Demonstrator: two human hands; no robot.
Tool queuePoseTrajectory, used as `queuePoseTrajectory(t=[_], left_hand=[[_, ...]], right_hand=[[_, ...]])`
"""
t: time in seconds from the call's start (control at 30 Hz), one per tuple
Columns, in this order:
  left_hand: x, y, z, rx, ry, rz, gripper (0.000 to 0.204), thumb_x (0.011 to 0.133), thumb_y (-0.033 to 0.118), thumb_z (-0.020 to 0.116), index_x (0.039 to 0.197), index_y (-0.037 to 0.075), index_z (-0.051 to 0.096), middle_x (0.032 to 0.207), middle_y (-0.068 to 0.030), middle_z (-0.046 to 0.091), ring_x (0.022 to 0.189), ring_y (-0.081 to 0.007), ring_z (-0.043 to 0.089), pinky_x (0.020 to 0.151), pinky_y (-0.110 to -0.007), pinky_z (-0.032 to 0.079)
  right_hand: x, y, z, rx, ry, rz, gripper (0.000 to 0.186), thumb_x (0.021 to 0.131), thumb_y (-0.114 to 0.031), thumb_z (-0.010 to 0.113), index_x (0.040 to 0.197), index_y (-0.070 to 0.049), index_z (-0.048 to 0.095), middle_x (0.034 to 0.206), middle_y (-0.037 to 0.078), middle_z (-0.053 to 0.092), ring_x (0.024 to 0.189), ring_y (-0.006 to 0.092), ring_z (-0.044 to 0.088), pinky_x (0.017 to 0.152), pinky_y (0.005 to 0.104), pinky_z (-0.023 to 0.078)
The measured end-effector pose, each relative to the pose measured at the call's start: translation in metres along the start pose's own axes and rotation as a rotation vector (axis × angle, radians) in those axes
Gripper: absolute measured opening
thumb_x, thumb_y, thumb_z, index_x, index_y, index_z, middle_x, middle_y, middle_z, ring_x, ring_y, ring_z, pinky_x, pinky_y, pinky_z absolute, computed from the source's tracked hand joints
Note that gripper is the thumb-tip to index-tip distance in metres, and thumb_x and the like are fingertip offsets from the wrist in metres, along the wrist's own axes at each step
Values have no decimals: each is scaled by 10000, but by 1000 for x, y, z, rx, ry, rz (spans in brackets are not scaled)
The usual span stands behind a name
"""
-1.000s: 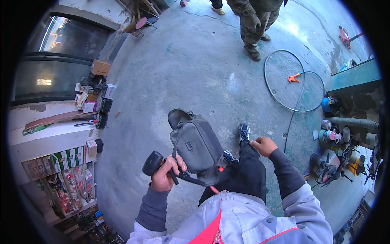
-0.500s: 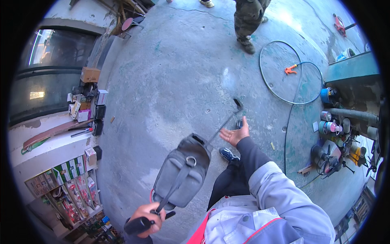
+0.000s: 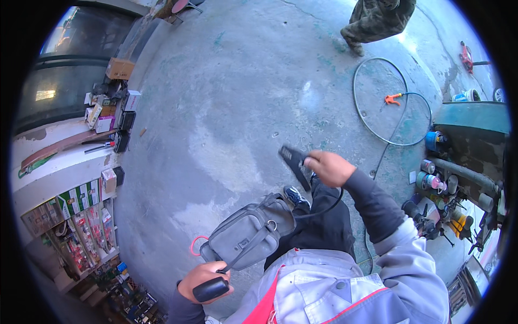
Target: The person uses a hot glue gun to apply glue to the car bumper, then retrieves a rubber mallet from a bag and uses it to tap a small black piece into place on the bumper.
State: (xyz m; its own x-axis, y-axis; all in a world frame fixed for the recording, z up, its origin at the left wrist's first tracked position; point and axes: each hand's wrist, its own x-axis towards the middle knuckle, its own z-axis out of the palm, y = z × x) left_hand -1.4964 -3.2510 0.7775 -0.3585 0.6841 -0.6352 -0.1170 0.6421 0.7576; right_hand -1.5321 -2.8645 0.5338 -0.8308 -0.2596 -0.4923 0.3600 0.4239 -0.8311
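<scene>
A grey fabric bag [image 3: 237, 240] with a metal ring and a strap hangs in front of my body at lower middle. My left hand [image 3: 200, 278] is closed around the bag's strap at its lower end. A rounded black piece [image 3: 211, 289] sits against that hand, its kind unclear. My right hand [image 3: 332, 166] grips a black, flat-ended piece [image 3: 294, 160], slightly blurred, with pale ridges on its end. From near this hand a black cord or strap curves down to the bag's right end. A thin red loop [image 3: 197, 245] shows beside the bag's left end.
A coiled air hose [image 3: 356, 102] with an orange blow gun [image 3: 393, 99] lies on the concrete floor. Beyond it stands another person [image 3: 372, 24]. Boxes [image 3: 120, 69] line the left ledge, above a parts rack [image 3: 81, 216]. Cans and tools crowd a bench [image 3: 472, 116] on the right.
My right hand, open beside the bag's strap before, has closed on the black flat-ended piece. The bag has shifted slightly right and tilted flatter. The other person has moved right.
</scene>
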Motion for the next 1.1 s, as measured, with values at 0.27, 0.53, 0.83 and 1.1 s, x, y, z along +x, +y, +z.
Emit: queuePoseTrajectory(t=[0.27,0.53,0.83,1.1], left_hand=[[30,2,2,43,-14,121,255,808,166,802,791,39,581,755,-105,472,642,-311,513,581,-396,408],[83,33,-10,207,-103,166,226,775,101,799,809,57,579,769,-96,541,665,-302,574,616,-373,451],[133,60,-11,259,-216,352,97,821,115,691,841,46,627,733,-135,510,624,-350,542,574,-400,421],[157,59,-19,246,-282,493,160,763,77,727,878,39,623,819,-133,583,696,-346,591,628,-393,471]], right_hand=[[-30,-57,3,-598,-387,-59,336,925,-349,569,961,-75,761,894,193,735,878,391,713,778,484,562],[35,-59,28,-578,-296,248,293,778,-208,751,1032,-67,789,1101,155,753,1044,320,728,852,440,581],[0,-14,0,-628,-396,108,327,749,-162,770,1069,-96,789,1092,165,754,1030,348,723,824,456,578],[-32,17,0,-524,-121,356,384,865,-284,666,1142,-26,726,1123,229,726,1064,370,705,874,470,554]])
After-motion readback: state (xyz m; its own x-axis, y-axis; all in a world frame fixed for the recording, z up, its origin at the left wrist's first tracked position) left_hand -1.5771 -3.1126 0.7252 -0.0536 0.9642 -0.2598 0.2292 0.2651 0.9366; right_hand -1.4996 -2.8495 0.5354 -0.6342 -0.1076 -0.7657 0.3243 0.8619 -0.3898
